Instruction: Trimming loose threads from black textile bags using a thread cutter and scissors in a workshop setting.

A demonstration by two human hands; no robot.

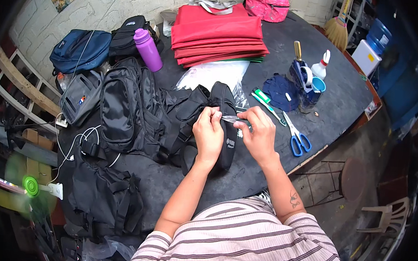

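My right hand [257, 133] is closed around a small pair of thread snips [230, 119], whose metal blades point left. Just at the blade tips, my left hand [208, 133] pinches something too small to make out, over the black backpack [226, 153]. That backpack lies on the dark table right under both hands, with a white print on its padded strap or panel. Beside it on the left, another black backpack [124, 106] lies on its back with its straps toward me.
Blue-handled scissors [295, 139], a green-capped marker [262, 96] and a dark blue cloth [282, 92] lie to the right. Behind them stand a tape dispenser [298, 76] and spray bottle [320, 68]. Folded red fabric [217, 35] and a purple bottle [148, 50] stand farther back.
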